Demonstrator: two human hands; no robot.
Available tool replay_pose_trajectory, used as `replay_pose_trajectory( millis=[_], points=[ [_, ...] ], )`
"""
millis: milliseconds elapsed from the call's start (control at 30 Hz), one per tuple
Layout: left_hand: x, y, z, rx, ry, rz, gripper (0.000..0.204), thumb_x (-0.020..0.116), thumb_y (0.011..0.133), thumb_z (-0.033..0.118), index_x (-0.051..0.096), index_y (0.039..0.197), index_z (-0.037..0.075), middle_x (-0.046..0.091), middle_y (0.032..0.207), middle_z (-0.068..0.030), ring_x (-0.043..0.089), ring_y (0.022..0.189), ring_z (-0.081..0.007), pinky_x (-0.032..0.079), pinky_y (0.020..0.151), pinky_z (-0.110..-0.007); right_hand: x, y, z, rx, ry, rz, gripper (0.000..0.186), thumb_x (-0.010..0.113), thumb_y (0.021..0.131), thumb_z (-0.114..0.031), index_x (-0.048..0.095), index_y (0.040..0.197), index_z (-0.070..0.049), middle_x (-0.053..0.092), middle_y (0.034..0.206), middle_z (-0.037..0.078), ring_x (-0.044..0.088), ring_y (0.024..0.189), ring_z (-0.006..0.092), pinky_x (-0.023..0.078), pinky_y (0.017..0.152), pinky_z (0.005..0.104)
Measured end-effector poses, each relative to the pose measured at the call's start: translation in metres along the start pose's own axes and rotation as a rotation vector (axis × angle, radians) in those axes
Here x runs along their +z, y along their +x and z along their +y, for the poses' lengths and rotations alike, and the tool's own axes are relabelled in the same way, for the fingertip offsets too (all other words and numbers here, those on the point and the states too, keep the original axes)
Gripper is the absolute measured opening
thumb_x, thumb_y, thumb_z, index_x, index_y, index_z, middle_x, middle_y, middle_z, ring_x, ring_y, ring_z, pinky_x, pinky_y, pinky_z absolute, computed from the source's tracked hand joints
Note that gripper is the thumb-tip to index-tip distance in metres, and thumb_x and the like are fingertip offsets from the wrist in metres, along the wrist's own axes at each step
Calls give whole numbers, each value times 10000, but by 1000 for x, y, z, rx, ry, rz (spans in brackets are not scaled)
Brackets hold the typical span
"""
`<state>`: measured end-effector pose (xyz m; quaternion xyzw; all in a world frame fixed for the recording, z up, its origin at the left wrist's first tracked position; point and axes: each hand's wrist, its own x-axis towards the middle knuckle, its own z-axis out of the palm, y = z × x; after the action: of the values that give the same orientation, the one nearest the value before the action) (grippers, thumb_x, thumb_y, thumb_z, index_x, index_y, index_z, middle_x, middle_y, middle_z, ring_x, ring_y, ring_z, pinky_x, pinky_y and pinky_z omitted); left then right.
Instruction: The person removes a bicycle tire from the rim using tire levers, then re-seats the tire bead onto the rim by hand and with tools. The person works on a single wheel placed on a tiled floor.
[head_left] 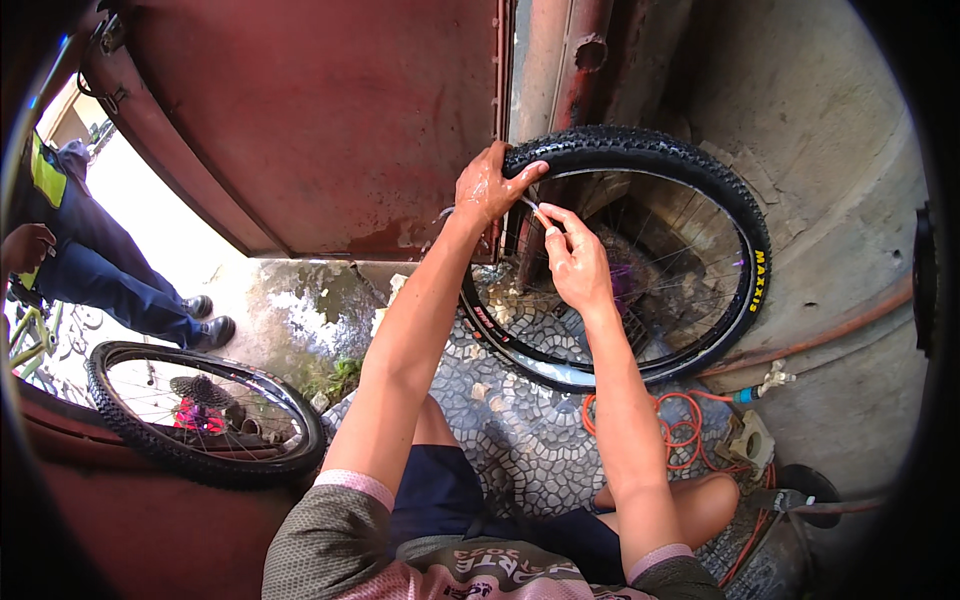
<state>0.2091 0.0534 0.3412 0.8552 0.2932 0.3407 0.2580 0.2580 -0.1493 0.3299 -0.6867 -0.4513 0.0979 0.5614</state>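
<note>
A bicycle wheel with a black knobbly tyre [755, 225] stands tilted in front of me, its spokes and rim showing. My left hand [488, 188], wet with whitish suds, grips the tyre at its upper left, thumb stretched along the tread and fingers mostly hidden behind. Just below it, inside the rim, my right hand [577, 258] is closed on a slim tool [537, 212] with a pale shaft and a brownish-orange part by my fingers. The tool's far end reaches the rim edge under my left hand; its exact kind I cannot make out.
Another bicycle wheel [290, 460] with a cassette leans at the lower left. Beyond it stands a person in dark trousers [130, 270]. A red metal gate [330, 110] borders the far left, a concrete wall [840, 150] the right. An orange hose [680, 415] coils on the mosaic floor [510, 430].
</note>
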Motion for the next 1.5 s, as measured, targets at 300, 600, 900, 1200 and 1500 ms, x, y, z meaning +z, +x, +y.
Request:
replay_pose_trajectory(
  millis=[300,600,900,1200,1500],
  points=[
    [6,1,-5,22,-9,30,799,692,845,756,630,1054,-13,713,1069,-268,684,1045,-476,545,869,-540,3,-3,10,17,0,8,334,554,1072,-161,644,1377,-61,542,700,-33,493,607,53,422,572,263],
    [6,0,-6,40,-19,54,790,690,848,756,627,1031,-10,709,1032,-264,686,1003,-471,545,843,-535,0,-8,8,86,8,-18,338,549,1051,-152,646,1350,-30,715,1100,155,704,936,244,540,845,355],
    [7,0,-5,20,-7,14,789,681,873,734,640,1155,-2,715,1078,-258,696,1037,-443,544,873,-509,2,-16,23,52,11,-3,347,551,1063,-162,641,1383,-63,540,692,-34,487,603,54,416,570,265],
    [5,-2,-4,29,-29,45,808,688,845,760,643,1066,-16,709,1030,-260,689,991,-463,544,838,-533,2,-21,22,73,20,-3,344,547,1061,-150,642,1379,-61,542,697,-30,486,601,59,415,568,271],
    [6,-1,-5,17,-31,25,815,679,849,766,649,1094,-10,710,1054,-248,690,1011,-449,543,856,-530,2,-20,23,67,40,-12,352,546,1067,-156,633,1394,-58,546,701,-29,486,607,58,414,567,267]
  ],
)
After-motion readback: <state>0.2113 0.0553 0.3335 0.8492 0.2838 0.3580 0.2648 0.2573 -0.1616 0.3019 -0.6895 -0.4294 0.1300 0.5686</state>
